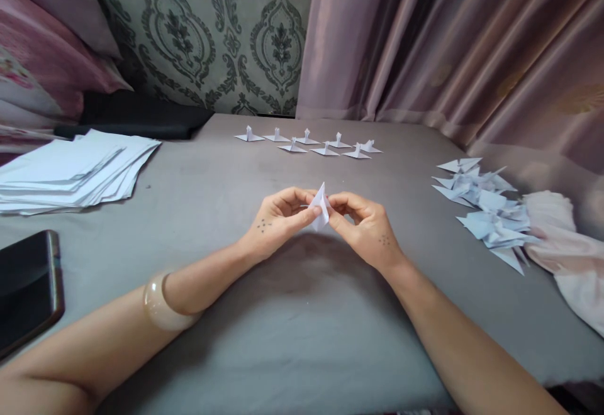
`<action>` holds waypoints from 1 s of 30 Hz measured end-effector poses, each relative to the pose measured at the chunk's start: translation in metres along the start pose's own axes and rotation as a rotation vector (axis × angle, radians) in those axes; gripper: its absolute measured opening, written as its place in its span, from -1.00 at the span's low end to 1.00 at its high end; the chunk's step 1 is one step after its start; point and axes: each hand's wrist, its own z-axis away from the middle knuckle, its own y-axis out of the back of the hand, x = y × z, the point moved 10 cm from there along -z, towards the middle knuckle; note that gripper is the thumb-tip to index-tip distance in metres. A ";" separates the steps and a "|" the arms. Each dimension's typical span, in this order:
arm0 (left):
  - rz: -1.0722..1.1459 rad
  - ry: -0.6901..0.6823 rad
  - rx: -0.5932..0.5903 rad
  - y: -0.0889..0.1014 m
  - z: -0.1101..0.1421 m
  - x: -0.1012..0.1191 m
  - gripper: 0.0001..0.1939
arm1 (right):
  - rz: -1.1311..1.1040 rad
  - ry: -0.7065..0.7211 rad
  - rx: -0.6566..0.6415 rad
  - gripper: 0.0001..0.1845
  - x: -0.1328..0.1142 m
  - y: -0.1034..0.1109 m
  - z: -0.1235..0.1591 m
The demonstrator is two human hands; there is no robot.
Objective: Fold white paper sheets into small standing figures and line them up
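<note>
A small folded white paper piece with a pointed top is held up between both hands, above the middle of the grey cloth surface. My left hand pinches its left side, with the thumb flat across the near face. From the right, my right hand grips the other edge between thumb and fingertips. Some of the fingers are hidden behind the paper. Beyond the hands stand several small folded paper figures in two loose rows, each with a flat pointed base and an upright middle.
On the left lie a stack of white paper sheets and a dark phone. A heap of folded paper pieces sits at right, beside a pale cloth. Curtains and a patterned wall border the far side.
</note>
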 end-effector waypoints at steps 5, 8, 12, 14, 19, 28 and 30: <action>0.022 0.004 0.065 0.009 0.000 -0.005 -0.85 | 0.016 0.038 -0.075 -0.80 -0.011 -0.008 0.005; 0.025 -0.002 0.060 0.008 -0.001 -0.004 -0.86 | 0.039 0.036 0.012 -0.82 -0.008 -0.003 0.005; 0.025 -0.001 0.060 0.006 -0.001 -0.002 -0.87 | -0.009 0.005 0.048 -0.88 -0.001 -0.002 0.002; 0.024 0.011 0.071 0.007 0.000 -0.003 -0.88 | -0.049 -0.031 0.042 -0.88 0.004 -0.002 0.001; 0.057 0.033 0.115 0.010 0.000 -0.006 -0.85 | -0.180 -0.142 0.024 -0.84 0.016 -0.001 0.000; 0.093 0.010 0.098 0.007 -0.001 -0.005 -0.68 | -0.258 -0.246 0.009 -0.82 0.028 -0.004 0.001; 0.075 0.035 0.075 0.004 0.000 -0.007 -0.72 | -0.256 -0.247 0.013 -0.82 0.029 -0.003 0.001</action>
